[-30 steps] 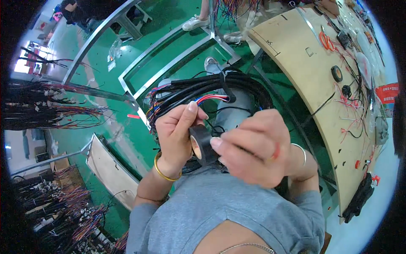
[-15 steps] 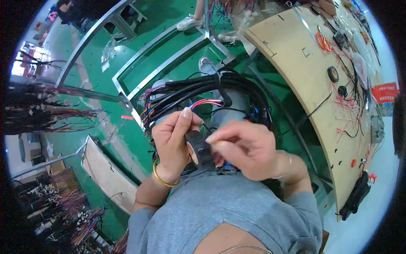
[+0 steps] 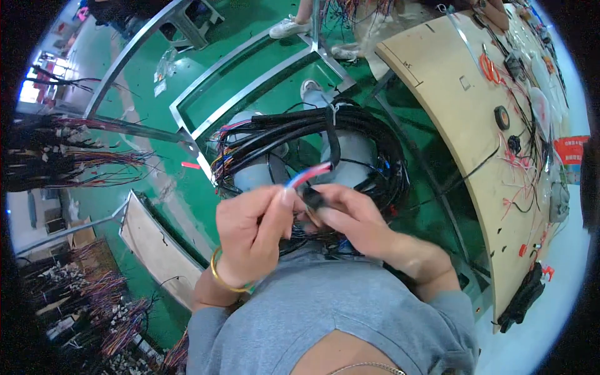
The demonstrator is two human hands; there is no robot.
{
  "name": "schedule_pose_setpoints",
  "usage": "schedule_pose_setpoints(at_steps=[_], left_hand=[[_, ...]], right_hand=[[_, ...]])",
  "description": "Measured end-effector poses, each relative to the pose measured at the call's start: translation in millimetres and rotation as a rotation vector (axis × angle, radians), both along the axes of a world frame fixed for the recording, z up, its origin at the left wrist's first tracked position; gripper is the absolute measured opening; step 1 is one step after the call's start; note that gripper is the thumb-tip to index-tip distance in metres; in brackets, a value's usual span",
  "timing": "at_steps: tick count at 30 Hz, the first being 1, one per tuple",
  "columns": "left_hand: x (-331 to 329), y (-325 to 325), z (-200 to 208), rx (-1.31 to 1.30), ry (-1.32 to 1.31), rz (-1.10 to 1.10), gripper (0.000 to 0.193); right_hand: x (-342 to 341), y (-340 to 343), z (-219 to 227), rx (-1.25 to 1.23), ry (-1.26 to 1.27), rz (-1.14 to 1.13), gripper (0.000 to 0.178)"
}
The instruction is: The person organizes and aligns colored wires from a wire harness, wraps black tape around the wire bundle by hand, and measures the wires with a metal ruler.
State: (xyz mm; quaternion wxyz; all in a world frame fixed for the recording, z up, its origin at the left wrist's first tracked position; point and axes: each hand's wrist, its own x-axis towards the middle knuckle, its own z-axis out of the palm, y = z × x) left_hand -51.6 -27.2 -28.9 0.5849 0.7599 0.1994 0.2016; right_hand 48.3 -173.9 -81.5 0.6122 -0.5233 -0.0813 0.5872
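My left hand (image 3: 253,228), with a gold bracelet at the wrist, is closed and pinches a short bunch of red, blue and white wires (image 3: 309,174). These wires come out of a black taped branch (image 3: 334,140). Close beside it, my right hand (image 3: 357,219) grips a roll of black tape (image 3: 314,200), partly hidden by the fingers and blurred. Across my lap lies a thick coiled wire harness (image 3: 390,147) in black wrapping, with loose coloured ends on its left side.
To the right stands a wooden board table (image 3: 450,112) holding orange-handled scissors (image 3: 489,67), another tape roll (image 3: 502,117) and scattered wires. A metal frame (image 3: 250,87) stands ahead. Wire bundles (image 3: 69,153) hang at left, above a pale panel (image 3: 153,250). Another person's shoe (image 3: 290,27) shows ahead.
The tape roll has passed from my left hand to my right. My left hand now pinches the coloured wires, and my right hand has moved in closer and lower.
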Motion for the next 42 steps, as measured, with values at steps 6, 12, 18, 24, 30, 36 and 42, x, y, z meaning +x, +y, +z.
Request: schedule_pose_setpoints(at_steps=[6, 12, 18, 24, 30, 36, 42], left_hand=[[-19, -5, -2, -0.663, 0.046, -0.048, 0.027], [-21, -1, -10, -0.89, 0.057, -0.074, 0.03], [-17, 4, -13, -0.97, 0.083, -0.127, 0.031], [-11, 4, -13, -1.005, 0.073, -0.131, 0.031], [-8, 4, -17, -1.024, 0.074, -0.125, 0.03], [-6, -4, -20, -0.967, 0.042, -0.131, 0.029], [-5, -9, -23, -0.819, 0.088, -0.127, 0.026]], right_hand=[[7, 34, -33, 0.491, 0.042, -0.09, 0.073], [23, 38, -41, 0.662, -0.036, 0.088, 0.083], [42, 39, -47, 0.739, -0.12, 0.155, 0.079], [48, 40, -47, 0.853, -0.089, 0.205, 0.067], [47, 38, -42, 0.869, -0.116, 0.224, 0.059], [36, 28, -26, 0.738, 0.016, 0.178, 0.046], [19, 25, -16, 0.661, 0.138, -0.017, 0.025]])
